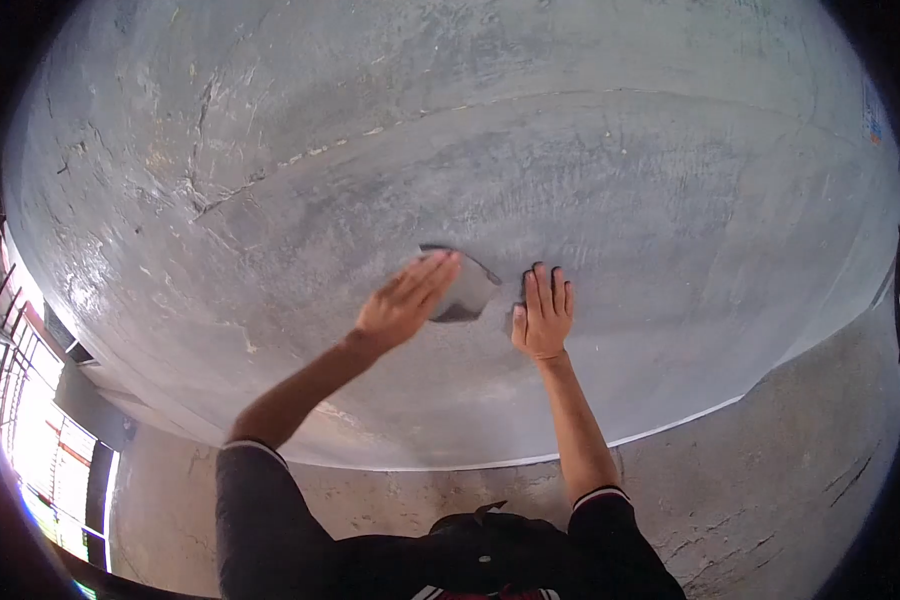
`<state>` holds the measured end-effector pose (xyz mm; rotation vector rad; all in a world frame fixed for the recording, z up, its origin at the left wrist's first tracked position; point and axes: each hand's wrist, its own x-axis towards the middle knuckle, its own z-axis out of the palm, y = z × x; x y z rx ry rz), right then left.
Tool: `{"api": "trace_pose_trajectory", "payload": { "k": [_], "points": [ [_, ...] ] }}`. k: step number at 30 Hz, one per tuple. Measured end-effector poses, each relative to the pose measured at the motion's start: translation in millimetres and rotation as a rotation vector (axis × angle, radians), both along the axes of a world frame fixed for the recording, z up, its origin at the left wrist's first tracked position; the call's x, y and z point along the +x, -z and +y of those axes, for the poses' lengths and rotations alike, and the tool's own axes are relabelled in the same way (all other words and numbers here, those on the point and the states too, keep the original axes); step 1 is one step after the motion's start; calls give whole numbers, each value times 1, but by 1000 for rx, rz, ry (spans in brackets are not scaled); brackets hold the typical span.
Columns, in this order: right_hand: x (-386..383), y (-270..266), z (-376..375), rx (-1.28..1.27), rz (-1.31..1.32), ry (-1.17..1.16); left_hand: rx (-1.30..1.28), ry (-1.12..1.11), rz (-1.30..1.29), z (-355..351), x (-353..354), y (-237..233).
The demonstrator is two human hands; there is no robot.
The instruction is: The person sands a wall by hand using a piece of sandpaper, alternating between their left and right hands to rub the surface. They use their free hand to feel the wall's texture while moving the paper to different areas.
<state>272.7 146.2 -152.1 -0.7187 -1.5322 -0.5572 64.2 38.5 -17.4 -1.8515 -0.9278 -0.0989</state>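
My left hand point(410, 295) lies flat over a grey sheet of sandpaper point(470, 293), fingers together and straight, holding it against a grey plastered wall point(630, 220). The sheet's dark edges and lower right part show past my fingers; the rest is hidden under the hand. To the right, my right hand point(545, 312) rests open and flat on the same wall, fingers pointing up and thumb out to the left. Nothing shows in it.
A long raised seam point(370, 131) and rough cracks run across the upper wall. Below its white bottom edge point(470, 468) lies a worn concrete floor point(770, 470). A bright barred window point(55, 450) is at the lower left.
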Motion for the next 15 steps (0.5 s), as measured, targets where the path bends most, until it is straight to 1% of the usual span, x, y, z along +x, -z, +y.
{"api": "trace_pose_trajectory", "payload": {
  "k": [1,2,3,4,5,7,8,9,10,12,13,14,15],
  "points": [
    [-1,0,1,2,2,1,31,4,59,2,-4,-14],
    [-1,0,2,3,7,2,30,2,58,1,-2,-31],
    [-2,0,3,3,9,1,121,-59,-81,-2,3,-51],
    [-2,-1,3,10,15,-5,211,-119,-218,-2,5,-61],
    [-1,-1,2,14,17,-12,207,-120,-220,0,8,-55],
    [2,-1,2,20,-5,-19,177,-174,-379,3,19,-25],
    [2,-1,1,30,-22,-24,174,-229,-140,2,24,10],
    [3,-2,2,32,-22,-24,175,-276,99,2,27,36],
    [3,0,1,18,-23,-27,172,-280,97,0,24,35],
    [3,0,1,12,-25,-27,67,45,74,1,9,23],
    [3,1,2,21,-9,-17,187,-151,107,1,4,1],
    [3,2,1,23,9,-10,192,-83,-149,1,-3,-31],
    [3,1,3,22,7,-17,196,-18,-403,1,-9,-52]
  ]
}}
